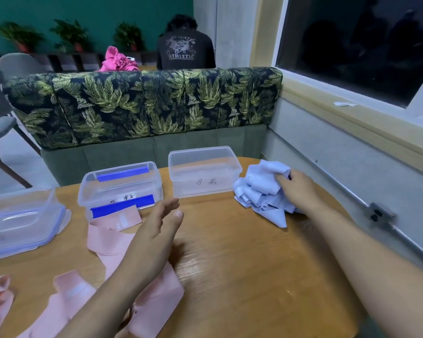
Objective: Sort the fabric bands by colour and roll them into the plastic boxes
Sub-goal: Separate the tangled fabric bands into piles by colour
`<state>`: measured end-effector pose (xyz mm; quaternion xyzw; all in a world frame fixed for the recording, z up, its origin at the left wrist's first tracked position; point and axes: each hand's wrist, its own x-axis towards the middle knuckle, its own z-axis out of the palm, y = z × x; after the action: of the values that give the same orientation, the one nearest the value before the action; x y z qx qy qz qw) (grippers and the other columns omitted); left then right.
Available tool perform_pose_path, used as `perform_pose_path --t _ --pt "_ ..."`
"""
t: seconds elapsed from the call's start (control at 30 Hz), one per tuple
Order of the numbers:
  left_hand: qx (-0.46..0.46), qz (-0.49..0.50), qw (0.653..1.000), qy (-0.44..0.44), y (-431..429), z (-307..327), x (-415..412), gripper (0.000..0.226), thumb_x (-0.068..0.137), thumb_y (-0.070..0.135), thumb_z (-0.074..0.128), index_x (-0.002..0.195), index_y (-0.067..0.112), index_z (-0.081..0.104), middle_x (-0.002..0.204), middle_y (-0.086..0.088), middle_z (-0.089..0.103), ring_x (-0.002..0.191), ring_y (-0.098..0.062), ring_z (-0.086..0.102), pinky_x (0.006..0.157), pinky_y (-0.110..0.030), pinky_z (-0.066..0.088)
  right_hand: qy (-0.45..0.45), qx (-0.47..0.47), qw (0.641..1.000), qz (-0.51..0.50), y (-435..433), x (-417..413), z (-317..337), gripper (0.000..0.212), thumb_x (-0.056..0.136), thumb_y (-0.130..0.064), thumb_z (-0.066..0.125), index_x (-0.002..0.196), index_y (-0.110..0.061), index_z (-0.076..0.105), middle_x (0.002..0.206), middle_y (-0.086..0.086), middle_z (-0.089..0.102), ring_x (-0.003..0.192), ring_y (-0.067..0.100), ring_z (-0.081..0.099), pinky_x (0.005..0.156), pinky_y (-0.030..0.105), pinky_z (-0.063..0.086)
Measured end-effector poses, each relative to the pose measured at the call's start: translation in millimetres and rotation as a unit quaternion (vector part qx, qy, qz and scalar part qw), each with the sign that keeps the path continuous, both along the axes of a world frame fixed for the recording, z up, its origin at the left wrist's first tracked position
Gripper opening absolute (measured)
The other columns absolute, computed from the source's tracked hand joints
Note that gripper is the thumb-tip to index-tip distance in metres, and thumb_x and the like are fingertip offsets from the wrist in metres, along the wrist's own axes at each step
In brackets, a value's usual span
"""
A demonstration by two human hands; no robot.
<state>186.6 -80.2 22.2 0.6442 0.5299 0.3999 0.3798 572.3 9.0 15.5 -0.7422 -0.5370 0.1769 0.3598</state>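
A crumpled heap of light blue fabric bands (257,191) lies at the right of the wooden table (242,264). My right hand (296,189) grips the top of that heap. My left hand (156,230) hovers over the table's middle with straight fingers and holds nothing. Pink fabric bands (112,242) spread flat across the left and near part of the table, partly under my left forearm. An open clear plastic box (203,172) stands just left of the blue heap. Another clear box with blue clips (120,189) stands further left.
A lidded clear container (20,223) sits at the table's left edge. A leaf-patterned bench back (144,103) runs behind the table, and a wall with a window sill (352,118) is on the right. A person sits beyond the bench, back turned.
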Motion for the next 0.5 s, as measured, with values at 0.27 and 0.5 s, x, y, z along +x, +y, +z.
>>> perform_pose_path --t 0.27,0.5 --pt "0.044 0.025 0.997 0.059 -11 3 -17 0.044 0.101 0.055 0.053 0.144 0.046 0.05 0.138 0.042 0.053 0.127 0.026 0.041 0.098 -0.011 0.035 -0.017 0.029 0.998 -0.047 29 14 8 0.063 0.09 -0.035 0.068 0.15 -0.026 0.051 0.15 0.001 0.055 0.143 0.029 0.044 0.116 0.048 0.04" --pt "0.043 0.063 0.987 0.14 -23 -7 -56 0.032 0.105 0.044 0.055 0.136 0.048 0.054 0.139 0.033 0.055 0.114 -0.007 0.059 0.091 -0.02 0.04 -0.014 0.074 0.997 0.017 4 -18 10 0.038 0.091 -0.018 0.058 0.125 -0.03 0.069 0.125 -0.006 0.063 0.118 0.022 0.059 0.096 0.037 0.048"
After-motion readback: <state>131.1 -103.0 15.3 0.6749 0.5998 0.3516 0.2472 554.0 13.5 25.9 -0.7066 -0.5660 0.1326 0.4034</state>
